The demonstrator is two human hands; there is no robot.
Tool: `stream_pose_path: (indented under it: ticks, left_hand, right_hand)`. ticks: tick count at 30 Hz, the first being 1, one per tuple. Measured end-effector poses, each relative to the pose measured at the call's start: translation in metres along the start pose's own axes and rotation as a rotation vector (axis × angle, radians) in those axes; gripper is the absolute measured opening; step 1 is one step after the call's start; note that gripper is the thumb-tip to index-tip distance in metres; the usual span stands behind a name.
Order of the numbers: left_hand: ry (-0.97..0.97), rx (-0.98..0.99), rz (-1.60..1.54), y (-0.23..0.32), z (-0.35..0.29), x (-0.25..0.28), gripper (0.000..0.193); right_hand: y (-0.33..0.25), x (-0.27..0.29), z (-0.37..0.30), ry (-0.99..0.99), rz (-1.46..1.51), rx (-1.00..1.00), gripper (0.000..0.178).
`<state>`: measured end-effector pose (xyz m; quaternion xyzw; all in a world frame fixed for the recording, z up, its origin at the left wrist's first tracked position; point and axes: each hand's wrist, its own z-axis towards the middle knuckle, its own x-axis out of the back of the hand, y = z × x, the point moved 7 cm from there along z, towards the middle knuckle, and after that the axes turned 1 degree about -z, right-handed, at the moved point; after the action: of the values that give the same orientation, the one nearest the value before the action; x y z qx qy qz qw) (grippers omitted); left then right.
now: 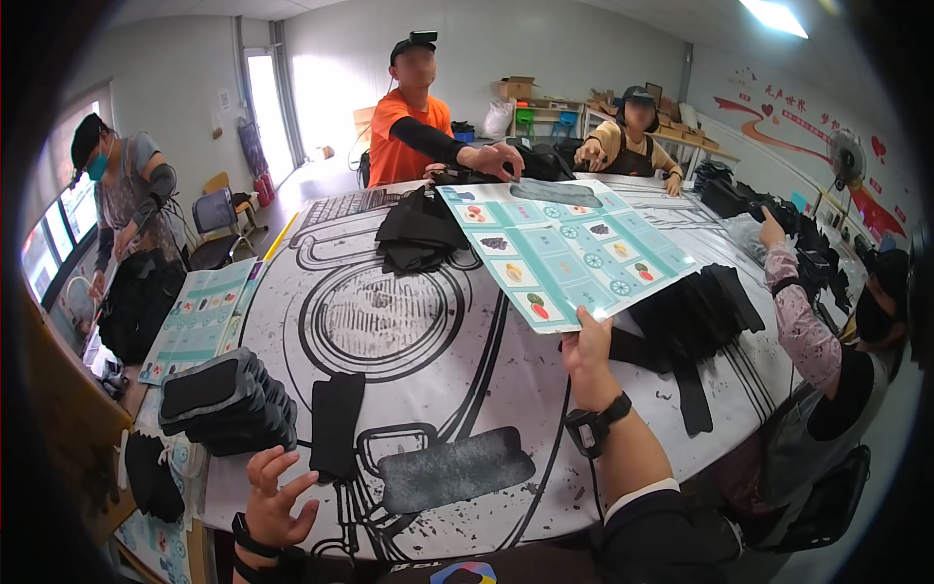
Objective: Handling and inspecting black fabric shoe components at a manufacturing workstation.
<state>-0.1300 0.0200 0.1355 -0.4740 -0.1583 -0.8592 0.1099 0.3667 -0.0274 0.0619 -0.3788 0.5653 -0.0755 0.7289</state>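
My right hand (590,362) grips the near edge of a teal-and-white board (559,255) printed with fruit pictures, thumb on top. The board is tilted above the table's middle. A flat grey piece (556,194) with rounded ends lies on its far edge, where a co-worker's hand (493,160) reaches. My left hand (276,498) is open and empty, fingers apart, low on the left. Nearest to it are a black fabric strip (337,424) and a stack of black and grey flat pieces (226,397). Between my arms, a grey speckled flat piece (457,469) lies on the table.
The white table cover (292,321) has black line drawings. Black fabric piles stand at the far middle (418,232) and the right (699,311). Another printed board (199,316) lies at the left edge. Co-workers are at the left, far side and right (812,311).
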Motion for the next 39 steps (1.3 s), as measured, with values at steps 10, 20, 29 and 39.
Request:
stream_pose_path:
  ticks: [10, 20, 29, 39]
  left_hand:
    - [-0.006, 0.004, 0.008, 0.003, 0.001, 0.001, 0.043]
    - [-0.013, -0.006, -0.006, 0.001, 0.004, 0.002, 0.043]
    - [-0.021, 0.217, -0.638, 0.005, 0.029, -0.02, 0.049]
    - [0.209, 0.227, -1.144, 0.065, 0.07, -0.024, 0.032]
  right_hand:
    - [-0.007, 0.001, 0.003, -0.001, 0.021, 0.02, 0.047]
    - [-0.013, -0.001, 0.001, -0.015, -0.001, 0.015, 0.05]
    - [-0.018, -0.035, -0.027, -0.388, -0.009, 0.037, 0.048]
    - [0.01, -0.133, -0.171, -0.839, -0.188, -0.253, 0.055]
